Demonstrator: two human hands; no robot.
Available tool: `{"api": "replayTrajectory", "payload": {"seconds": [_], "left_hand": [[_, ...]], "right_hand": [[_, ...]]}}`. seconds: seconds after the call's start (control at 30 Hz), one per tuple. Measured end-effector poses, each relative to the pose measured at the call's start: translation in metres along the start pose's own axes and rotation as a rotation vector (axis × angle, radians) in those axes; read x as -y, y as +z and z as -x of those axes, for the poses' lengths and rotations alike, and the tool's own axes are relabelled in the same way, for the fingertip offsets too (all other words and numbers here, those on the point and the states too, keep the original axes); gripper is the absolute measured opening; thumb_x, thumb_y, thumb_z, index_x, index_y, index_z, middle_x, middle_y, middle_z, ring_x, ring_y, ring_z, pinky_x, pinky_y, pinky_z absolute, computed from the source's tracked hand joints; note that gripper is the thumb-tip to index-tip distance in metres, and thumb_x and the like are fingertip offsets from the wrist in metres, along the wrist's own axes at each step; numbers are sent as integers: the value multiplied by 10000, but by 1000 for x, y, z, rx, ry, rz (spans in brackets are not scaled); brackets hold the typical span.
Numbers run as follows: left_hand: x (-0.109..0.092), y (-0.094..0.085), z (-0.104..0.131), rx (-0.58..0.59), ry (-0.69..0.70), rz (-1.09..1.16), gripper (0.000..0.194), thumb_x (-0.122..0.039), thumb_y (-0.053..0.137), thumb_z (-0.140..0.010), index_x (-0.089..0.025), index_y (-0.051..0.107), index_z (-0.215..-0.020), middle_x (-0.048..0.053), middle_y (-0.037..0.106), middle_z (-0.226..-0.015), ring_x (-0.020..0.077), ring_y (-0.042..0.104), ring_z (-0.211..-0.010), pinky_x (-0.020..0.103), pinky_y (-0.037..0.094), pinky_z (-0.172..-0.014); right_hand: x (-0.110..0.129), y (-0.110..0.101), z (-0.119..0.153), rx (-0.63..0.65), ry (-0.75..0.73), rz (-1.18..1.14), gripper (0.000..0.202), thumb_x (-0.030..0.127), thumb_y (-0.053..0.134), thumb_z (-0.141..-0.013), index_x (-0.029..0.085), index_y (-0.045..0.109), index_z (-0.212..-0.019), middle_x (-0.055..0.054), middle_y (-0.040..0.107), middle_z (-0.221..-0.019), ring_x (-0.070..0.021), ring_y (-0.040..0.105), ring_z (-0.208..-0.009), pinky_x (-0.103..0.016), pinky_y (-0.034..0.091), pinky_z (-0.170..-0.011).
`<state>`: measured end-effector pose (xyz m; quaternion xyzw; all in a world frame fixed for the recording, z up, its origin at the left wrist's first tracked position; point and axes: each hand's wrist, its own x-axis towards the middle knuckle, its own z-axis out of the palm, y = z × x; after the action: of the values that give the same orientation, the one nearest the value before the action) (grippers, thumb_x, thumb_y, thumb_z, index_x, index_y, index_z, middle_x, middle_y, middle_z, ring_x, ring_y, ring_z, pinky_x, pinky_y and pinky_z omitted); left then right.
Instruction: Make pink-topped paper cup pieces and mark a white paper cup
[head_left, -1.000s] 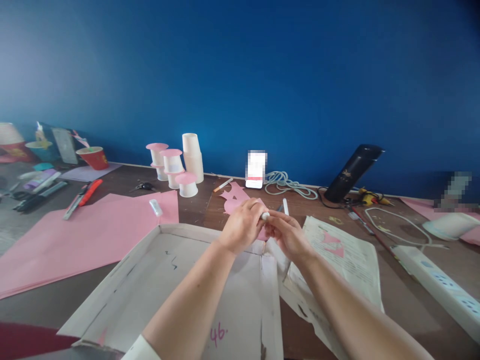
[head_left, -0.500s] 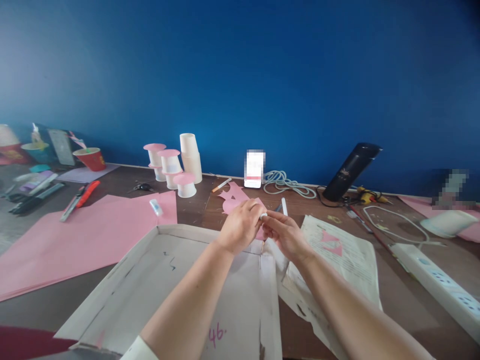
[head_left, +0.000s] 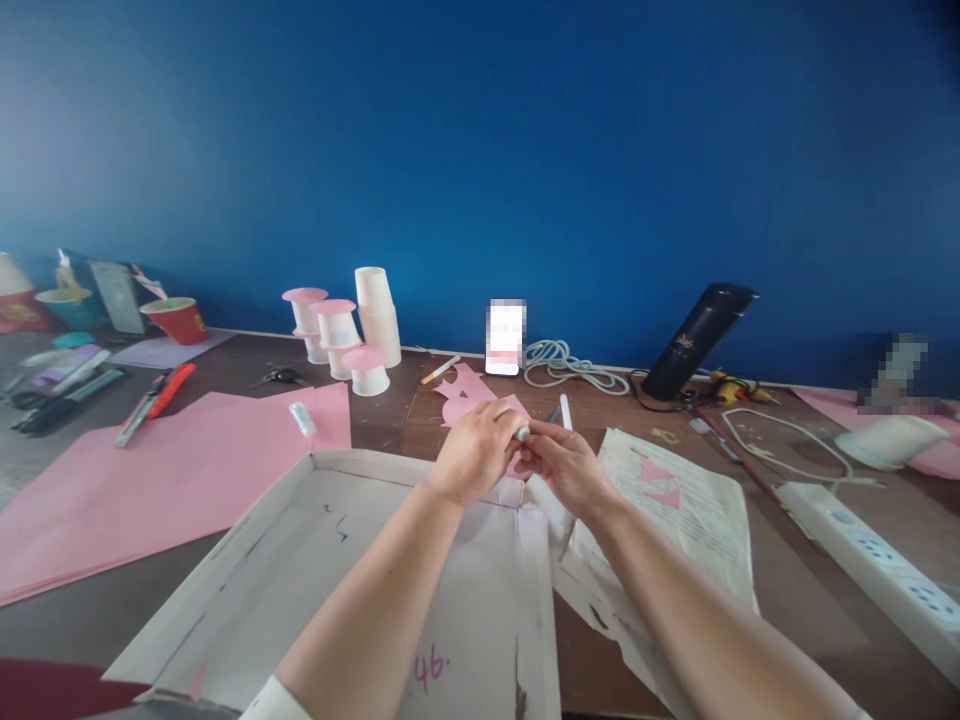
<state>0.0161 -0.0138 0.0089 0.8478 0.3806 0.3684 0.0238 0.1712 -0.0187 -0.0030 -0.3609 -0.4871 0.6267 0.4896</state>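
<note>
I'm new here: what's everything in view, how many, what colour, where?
Smooth wall: 1, blue, behind.
Wooden table: 1, brown, underneath.
Shallow cardboard tray: 1, off-white, front centre.
Large paper sheets: 1 stack, pink, left.
Slide-blade cutter: 1, red, beside sheets.
Disc-topped paper cups: about 5, white and pink, back left.
Plain paper-cup tower: 1, white, beside those.
Lit phone: 1, white screen, against wall.
Cylindrical bottle: 1, black, back right.
Long power strip: 1, white, right.
Printed paper: count unclear, whitish, right of tray.
Pens and other clutter: uncounted, mixed colours, scattered.
Small rounded piece: 1, white, at fingertips.
Left hand: 1, bare, centre.
Right hand: 1, bare, beside it.
</note>
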Motion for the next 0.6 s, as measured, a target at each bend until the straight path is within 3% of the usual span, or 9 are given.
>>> {"api": "replayTrajectory", "payload": {"seconds": [0.3,0.6], "left_hand": [[-1,-1,0,-85,-79,51,68,-187,541,-848,-196,593,-891,37,622,-935,180,575,-863,304,458,-741],[-1,1,0,-98,-81,49,117,-146,543,-834,-201,604,-917,33,619,-937,175,574,-869,293,460,-736]], "right_hand": [[3,2,4,13,-15,-113,235,253,693,-708,180,738,-927,-28,627,-743,-121,524,-675,-292,511,-678],[2,3,3,26,-5,-140,213,303,726,-727,188,734,-906,-11,616,-740,-103,529,-665,-277,511,-687]]}}
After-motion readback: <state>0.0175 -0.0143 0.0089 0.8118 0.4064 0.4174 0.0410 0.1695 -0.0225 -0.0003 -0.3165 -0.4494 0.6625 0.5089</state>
